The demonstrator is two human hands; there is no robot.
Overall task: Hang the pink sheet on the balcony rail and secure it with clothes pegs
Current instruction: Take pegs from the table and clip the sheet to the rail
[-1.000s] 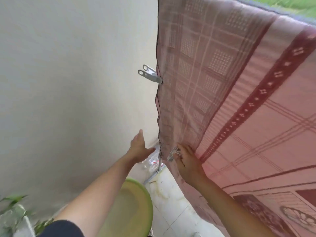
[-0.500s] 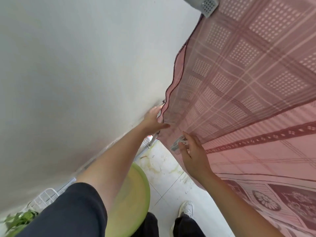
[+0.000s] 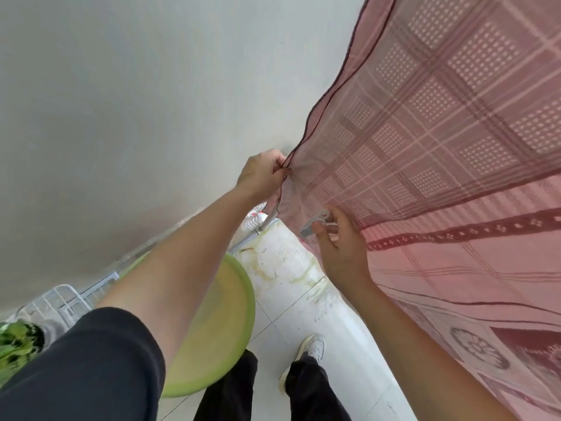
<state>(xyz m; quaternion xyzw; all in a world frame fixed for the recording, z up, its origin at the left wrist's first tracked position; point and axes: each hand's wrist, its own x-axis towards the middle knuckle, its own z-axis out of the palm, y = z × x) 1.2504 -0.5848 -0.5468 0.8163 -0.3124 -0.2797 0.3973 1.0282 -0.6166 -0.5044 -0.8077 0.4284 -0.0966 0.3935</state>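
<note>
Left grip [image 3: 263, 175] now pinches the side hem of the pink sheet [image 3: 440, 147]; a second ago it was spread, off the cloth. Right grip [image 3: 340, 247] pinches a peg [image 3: 315, 222] just below. Sheet hangs overhead; hem looks ready for pegging.

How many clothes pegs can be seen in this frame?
1. A pale peg is pinched in the right hand, near the lower corner of the pink sheet, whose edge the left hand grips. More may be hidden behind the fabric or out of frame.
</note>
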